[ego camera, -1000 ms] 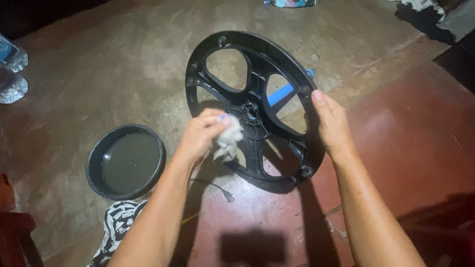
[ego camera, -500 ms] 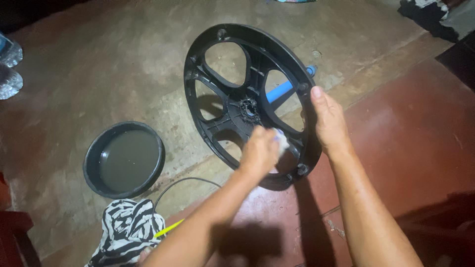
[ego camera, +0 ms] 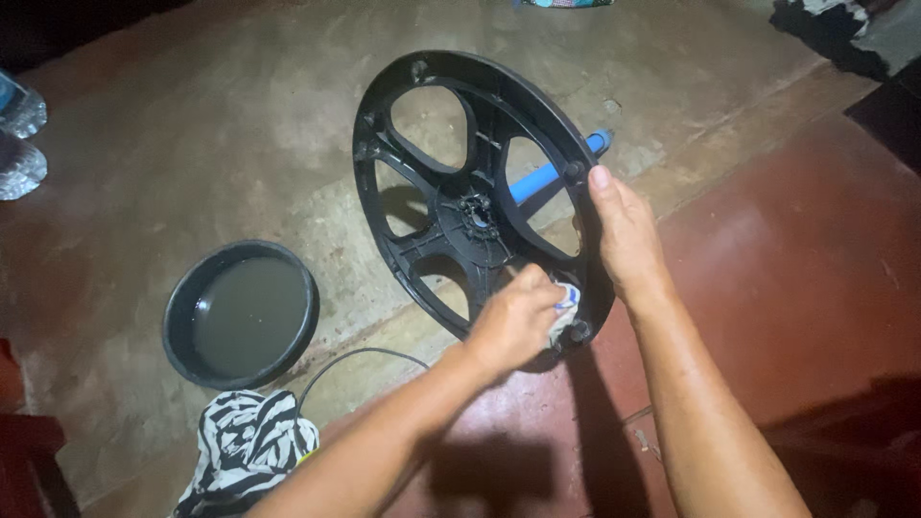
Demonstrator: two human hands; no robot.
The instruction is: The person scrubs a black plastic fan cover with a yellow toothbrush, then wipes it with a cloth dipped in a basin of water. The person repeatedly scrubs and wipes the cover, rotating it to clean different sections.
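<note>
A round black plastic frame [ego camera: 422, 125] with several spokes and oval openings stands tilted on its edge on the floor. My right hand [ego camera: 622, 235] grips its right rim and holds it up. My left hand [ego camera: 513, 321] is closed on a small pale cloth [ego camera: 566, 305] and presses it against the lower right part of the frame, near the rim. A blue tube [ego camera: 542, 177] shows through the frame's openings, behind it.
A black round basin [ego camera: 182, 312] with murky water sits on the concrete floor at the left. A black-and-white striped cloth [ego camera: 245, 446] and a black cable [ego camera: 355, 355] lie near my left arm. Clear plastic bottles [ego camera: 17, 134] stand at the far left edge.
My left hand has carried the cloth from the frame's left spoke area down to its lower right rim. The frame has turned slightly. My right hand keeps its grip.
</note>
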